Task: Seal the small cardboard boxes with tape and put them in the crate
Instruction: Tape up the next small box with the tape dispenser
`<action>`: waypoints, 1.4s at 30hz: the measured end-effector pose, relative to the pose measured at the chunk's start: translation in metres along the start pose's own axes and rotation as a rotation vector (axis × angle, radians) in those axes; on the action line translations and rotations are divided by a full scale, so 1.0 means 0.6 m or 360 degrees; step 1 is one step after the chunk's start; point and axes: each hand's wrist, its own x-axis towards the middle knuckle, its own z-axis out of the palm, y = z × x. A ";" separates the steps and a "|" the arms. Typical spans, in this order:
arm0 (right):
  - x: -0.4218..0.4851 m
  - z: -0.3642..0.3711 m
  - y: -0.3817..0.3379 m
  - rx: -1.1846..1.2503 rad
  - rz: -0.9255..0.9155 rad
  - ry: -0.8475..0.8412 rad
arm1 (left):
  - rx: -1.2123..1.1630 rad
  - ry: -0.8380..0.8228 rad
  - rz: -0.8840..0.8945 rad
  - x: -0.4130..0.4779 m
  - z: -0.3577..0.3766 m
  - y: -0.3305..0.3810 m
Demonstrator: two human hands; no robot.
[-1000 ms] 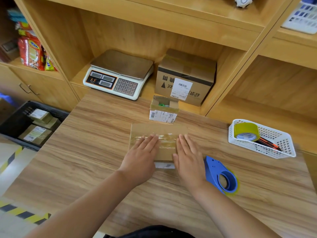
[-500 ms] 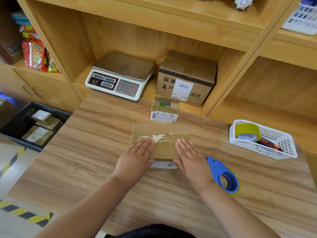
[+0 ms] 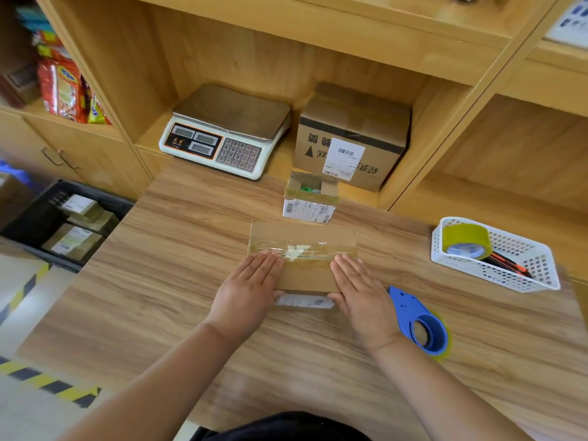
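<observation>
A flat cardboard box lies in the middle of the wooden table, with a strip of clear tape along its top. My left hand and my right hand rest flat on its near corners, fingers straight and together, thumbs against its front face. Just behind it stands a smaller box with its top flaps open. A blue tape dispenser lies on the table beside my right wrist. The black crate sits low at the left of the table and holds several labelled boxes.
At the right stands a white basket holding a roll of tape and a red-handled tool. A weighing scale and a large labelled carton sit in the shelf recess behind the table. Yellow-black floor tape runs at the lower left.
Both hands have slid toward me across the box top, from over the tape strip to its near edge, and have spread slightly apart. The box has stayed in place.
</observation>
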 end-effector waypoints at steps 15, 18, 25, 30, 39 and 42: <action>0.060 -0.031 -0.056 0.0291 0.0021 -0.0461 | 0.0050 -0.0040 -0.0090 0.036 -0.027 0.016; 0.048 -0.040 -0.043 0.0316 0.0143 -0.0536 | 0.0018 -0.0032 -0.0153 0.032 -0.029 0.011; 0.001 -0.034 -0.008 0.0327 0.0371 -0.0287 | -0.0011 -0.0014 -0.0285 0.012 -0.022 -0.005; 0.003 -0.019 -0.009 0.0453 0.0400 0.0051 | -0.0256 -0.0072 -0.0420 0.016 -0.025 -0.001; 0.056 -0.023 0.012 0.0873 0.1182 0.0113 | -0.1048 -0.0471 -0.1401 0.069 -0.041 -0.017; 0.062 -0.020 0.005 0.0864 0.1298 0.0058 | -0.1286 -0.0574 -0.1657 0.082 -0.035 -0.015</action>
